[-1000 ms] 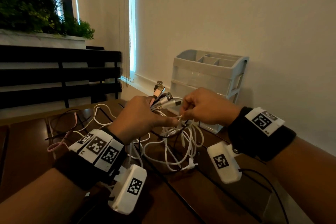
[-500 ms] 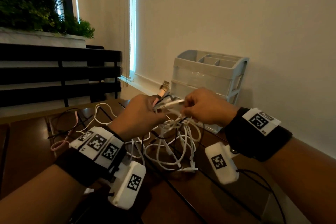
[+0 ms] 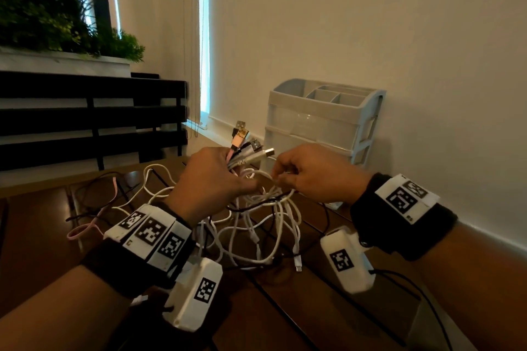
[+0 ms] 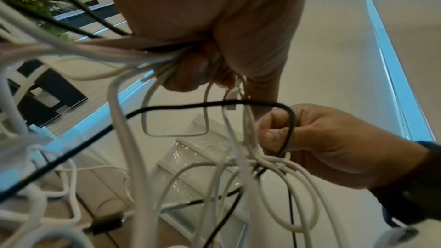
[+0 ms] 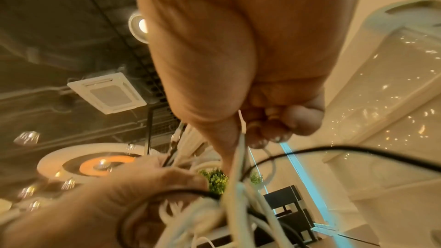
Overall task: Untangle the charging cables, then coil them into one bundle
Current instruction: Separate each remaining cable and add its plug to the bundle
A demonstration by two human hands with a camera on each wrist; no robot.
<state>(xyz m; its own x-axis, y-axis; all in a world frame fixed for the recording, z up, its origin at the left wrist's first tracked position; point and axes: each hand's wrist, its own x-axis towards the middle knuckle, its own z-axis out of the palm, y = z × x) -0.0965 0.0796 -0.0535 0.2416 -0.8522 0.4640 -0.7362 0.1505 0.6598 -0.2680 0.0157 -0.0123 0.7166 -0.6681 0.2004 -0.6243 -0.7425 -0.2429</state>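
Above the table (image 3: 285,316), the left hand (image 3: 211,179) is gripping the cables (image 3: 265,225) just below their plugs (image 3: 245,142), while the right hand (image 3: 316,174) is pinching a white strand beside it.

White, black, pink charging cables (image 3: 265,222) tangled, plugs bunched up.

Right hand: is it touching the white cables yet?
Touching. The right wrist view shows the right hand pinching white cables between thumb and fingertips; the left wrist view agrees.
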